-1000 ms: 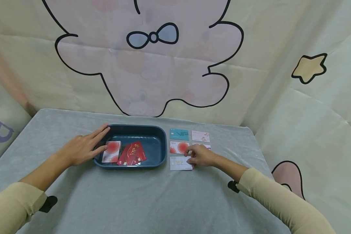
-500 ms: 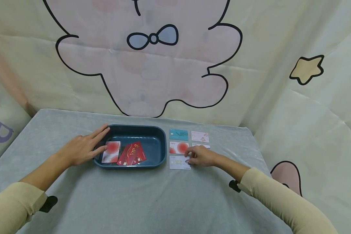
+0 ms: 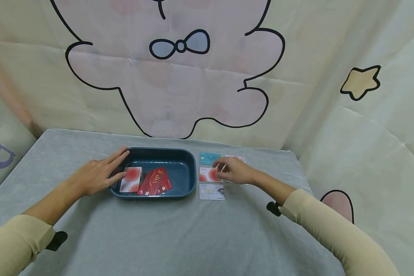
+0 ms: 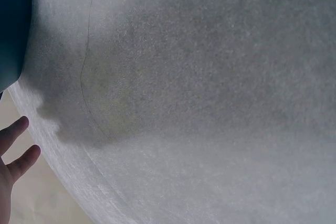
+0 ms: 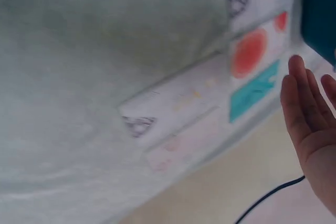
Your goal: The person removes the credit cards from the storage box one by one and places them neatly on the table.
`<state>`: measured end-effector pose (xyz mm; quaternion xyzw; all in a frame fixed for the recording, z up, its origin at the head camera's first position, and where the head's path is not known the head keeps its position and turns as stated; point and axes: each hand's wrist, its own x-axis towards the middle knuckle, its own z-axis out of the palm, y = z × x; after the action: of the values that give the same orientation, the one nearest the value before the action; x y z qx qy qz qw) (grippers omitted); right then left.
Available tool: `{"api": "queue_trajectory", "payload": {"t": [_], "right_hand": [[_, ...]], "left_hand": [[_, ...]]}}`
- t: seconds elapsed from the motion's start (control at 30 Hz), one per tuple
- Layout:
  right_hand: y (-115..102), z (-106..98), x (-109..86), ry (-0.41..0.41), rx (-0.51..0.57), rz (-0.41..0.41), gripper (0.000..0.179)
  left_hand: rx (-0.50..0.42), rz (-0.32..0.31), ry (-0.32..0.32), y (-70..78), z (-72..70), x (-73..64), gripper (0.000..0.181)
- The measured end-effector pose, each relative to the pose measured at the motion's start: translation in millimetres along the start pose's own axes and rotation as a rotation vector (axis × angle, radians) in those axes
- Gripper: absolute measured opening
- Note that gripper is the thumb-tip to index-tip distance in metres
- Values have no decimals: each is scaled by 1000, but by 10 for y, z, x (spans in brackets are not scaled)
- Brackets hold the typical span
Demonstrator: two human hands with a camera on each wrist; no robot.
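Note:
My left hand (image 3: 93, 174) rests on the left rim of a dark blue tray (image 3: 183, 180), its fingers spread. Inside lie white cards with a red circle (image 3: 132, 174) and red VIP cards (image 3: 155, 182). My right hand (image 3: 236, 170) hovers above cards laid in two columns, with nothing visible in its fingers. The left column holds a teal VIP card (image 3: 207, 158), a white card with red circles (image 3: 205, 174) and a white VIP card (image 3: 211, 191). In the right column are a pale pink card (image 5: 184, 137) and another white card (image 5: 178, 95), which my hand mostly covers in the head view.
A grey cloth (image 3: 179, 237) covers the table. Behind it hangs a cream fabric backdrop (image 3: 307, 57) with cartoon drawings. In the right wrist view, a dark cable (image 5: 268, 198) runs past the table edge.
My right hand has come away from the white VIP card and moved up, farther back over the cards. That card has shifted slightly left and lies straighter. My left hand stays put.

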<state>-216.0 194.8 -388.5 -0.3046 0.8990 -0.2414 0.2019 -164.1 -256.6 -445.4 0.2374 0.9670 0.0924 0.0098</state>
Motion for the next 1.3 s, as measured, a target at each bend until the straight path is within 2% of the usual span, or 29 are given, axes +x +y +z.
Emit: {"api": "queue_trajectory", "payload": {"t": [0.2,0.43,0.6,0.93,1.3], "right_hand": [[-249,-95,196,48,32,-65,31],[-536,-13,442,-12,31,-146,37],[-702,103,590,-58,27,-164,38],[-780,361,848,-253,58,-119,56],[-850,363,1078,-395,6,-54,63]], "left_hand": [[-2,-4,-6,-2,3,-1,75],[-4,1,1,0,6,-4,76],[-7,-2,-5,-1,10,-8,76],[5,15,13,-3,-4,6,74],[6,9,4,-3,-2,3,74]]}}
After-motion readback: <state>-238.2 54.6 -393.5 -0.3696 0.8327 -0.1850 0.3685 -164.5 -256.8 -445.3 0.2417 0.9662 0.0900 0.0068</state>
